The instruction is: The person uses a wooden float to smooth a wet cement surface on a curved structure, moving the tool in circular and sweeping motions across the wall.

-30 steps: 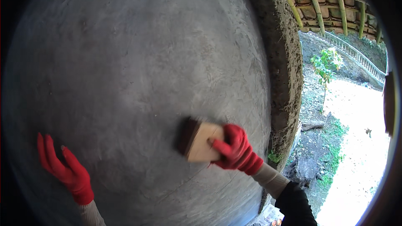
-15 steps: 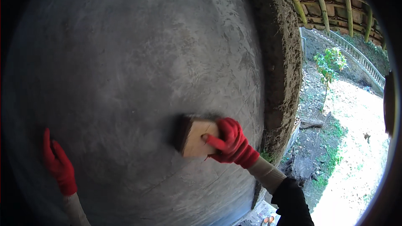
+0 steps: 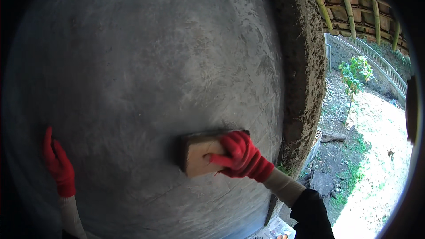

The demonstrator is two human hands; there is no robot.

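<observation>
A broad grey plastered wall (image 3: 146, 62) fills most of the view, with lighter mottled patches and faint trowel marks. In its lower middle, a wooden float (image 3: 199, 156), pale and block-shaped with a dark far edge, rests against the surface. My right hand (image 3: 243, 156), in a red knit glove, is closed round the float's right end, the thumb across its pale face. The underside of the float is hidden. At the lower left, my left hand (image 3: 59, 164), also gloved in red, lies against the wall with its fingers stretched out, holding nothing.
A rough, crumbly column edge (image 3: 305, 75) bounds the wall on the right. Beyond it are a tiled roof on bamboo poles (image 3: 349, 15), a small leafy tree (image 3: 354, 73), sunlit ground and a pale stair railing (image 3: 385, 62).
The float in my right hand has slid a little left and down and turned slightly. My left hand appears slightly higher, still outstretched. The view has shifted a little.
</observation>
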